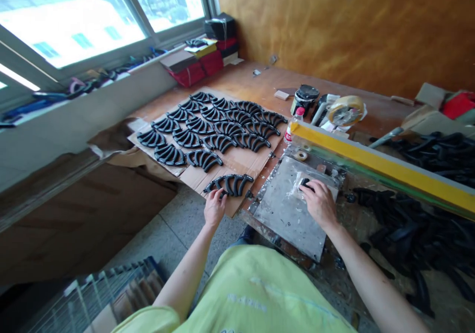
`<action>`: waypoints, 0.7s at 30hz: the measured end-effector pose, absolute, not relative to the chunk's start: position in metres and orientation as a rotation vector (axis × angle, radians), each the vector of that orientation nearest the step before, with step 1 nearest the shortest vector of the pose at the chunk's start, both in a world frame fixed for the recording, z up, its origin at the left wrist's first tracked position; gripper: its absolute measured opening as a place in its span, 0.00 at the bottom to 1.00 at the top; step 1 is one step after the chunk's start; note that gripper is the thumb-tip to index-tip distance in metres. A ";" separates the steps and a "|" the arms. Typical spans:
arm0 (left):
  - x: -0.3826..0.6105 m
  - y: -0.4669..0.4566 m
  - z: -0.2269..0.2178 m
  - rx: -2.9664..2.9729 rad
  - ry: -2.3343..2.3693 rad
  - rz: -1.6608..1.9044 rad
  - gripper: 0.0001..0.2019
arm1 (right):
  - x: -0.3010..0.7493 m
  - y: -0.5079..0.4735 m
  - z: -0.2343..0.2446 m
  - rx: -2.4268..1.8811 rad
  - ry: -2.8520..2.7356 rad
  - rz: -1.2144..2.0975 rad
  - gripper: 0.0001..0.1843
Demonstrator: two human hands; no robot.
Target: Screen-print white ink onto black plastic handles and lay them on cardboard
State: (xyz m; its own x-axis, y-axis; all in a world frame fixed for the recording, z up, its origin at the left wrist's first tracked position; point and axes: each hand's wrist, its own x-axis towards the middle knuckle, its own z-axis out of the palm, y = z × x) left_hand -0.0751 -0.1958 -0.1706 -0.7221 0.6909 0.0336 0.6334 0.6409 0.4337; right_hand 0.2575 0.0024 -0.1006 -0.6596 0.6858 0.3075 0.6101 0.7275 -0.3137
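Note:
My left hand (215, 208) is at the near edge of the cardboard sheet (237, 161), its fingers closed on a black curved piece (223, 194) at the end of a short row. Beside it, several similar black curved pieces (233, 184) lie fanned side by side. Over the grey flat plate (285, 219), my right hand (319, 204) pinches a small black piece (305, 183), mostly covered by the fingers. Under that piece is a whitish, clear-looking patch (296, 190) on the plate. More fanned groups of black pieces (215, 125) cover the cardboard's far part.
A long yellow-and-grey bar (386, 162) slants above the plate's right side. Loose black pieces (411, 234) are heaped at right. Behind the plate stand a red-capped bottle (299, 115), a black-smeared jar (305, 98) and a tape roll (347, 110). Red boxes (198, 68) sit by the window.

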 end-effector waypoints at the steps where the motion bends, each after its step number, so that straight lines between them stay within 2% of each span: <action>1: -0.078 -0.194 -0.171 1.112 2.706 0.611 0.19 | 0.238 -0.004 -0.098 -0.935 -2.559 0.323 0.16; 5: -0.088 -0.186 -0.169 1.106 2.646 0.477 0.21 | 0.139 -0.031 -0.102 -0.758 -2.735 0.656 0.17; 9: -0.092 -0.179 -0.164 1.047 2.624 0.374 0.21 | 0.058 -0.041 -0.118 -0.938 -2.974 0.834 0.21; 15: -0.095 -0.177 -0.159 1.038 2.583 0.355 0.19 | 0.025 -0.045 -0.128 -1.174 -3.087 0.823 0.28; 21: -0.097 -0.175 -0.156 1.040 2.554 0.333 0.19 | 0.018 -0.044 -0.132 -1.146 -3.052 0.847 0.25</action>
State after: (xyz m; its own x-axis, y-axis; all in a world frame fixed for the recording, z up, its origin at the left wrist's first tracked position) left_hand -0.0974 -0.1746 -0.1560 -0.6634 0.7088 -0.2399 0.6235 0.7008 0.3466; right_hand 0.0177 -0.0443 -0.1324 -0.7457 0.5523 -0.3728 0.6654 0.6465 -0.3732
